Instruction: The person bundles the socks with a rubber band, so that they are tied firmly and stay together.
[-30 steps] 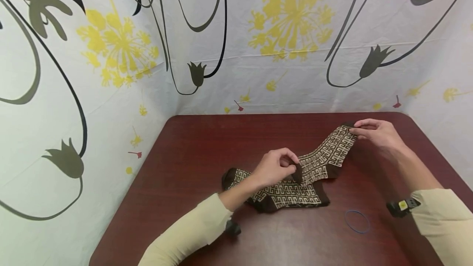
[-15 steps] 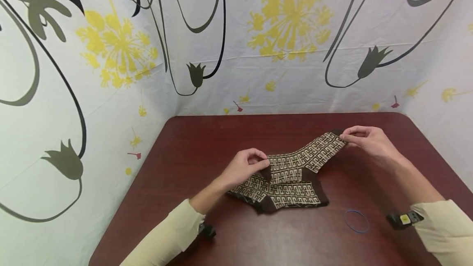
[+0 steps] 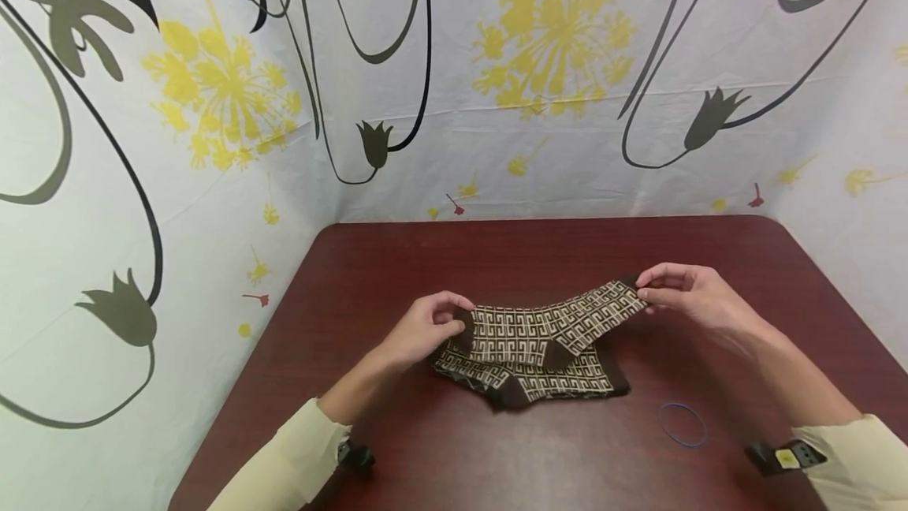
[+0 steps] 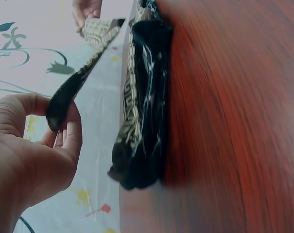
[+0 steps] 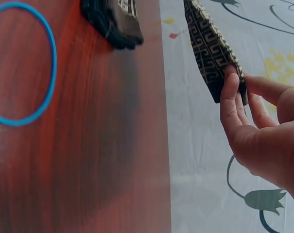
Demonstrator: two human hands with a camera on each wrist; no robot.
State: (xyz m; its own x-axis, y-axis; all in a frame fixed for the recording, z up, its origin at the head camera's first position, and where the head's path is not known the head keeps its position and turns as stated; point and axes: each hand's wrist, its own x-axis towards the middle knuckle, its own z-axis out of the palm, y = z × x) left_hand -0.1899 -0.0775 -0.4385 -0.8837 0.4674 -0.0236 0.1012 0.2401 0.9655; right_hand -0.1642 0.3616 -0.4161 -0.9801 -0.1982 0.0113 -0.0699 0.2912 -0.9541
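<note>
A brown sock with a cream geometric pattern is stretched between both hands in the head view. My left hand pinches its dark brown left end between thumb and fingers. At the right end, my right hand pinches the corner, seen closely in the right wrist view. The sock's dark heel patch hangs at its lower edge. Below and partly behind it, more matching socks lie layered on the table; in the left wrist view this pile shows a dark side.
A thin blue elastic band lies on the reddish-brown table, right of the socks. A white cloth printed with flowers hangs behind and beside the table. Dark devices are strapped on both wrists.
Both hands have moved left with the held sock, the right one also coming lower and nearer. The sock now overlaps more of the pile, which has stayed on the table.
</note>
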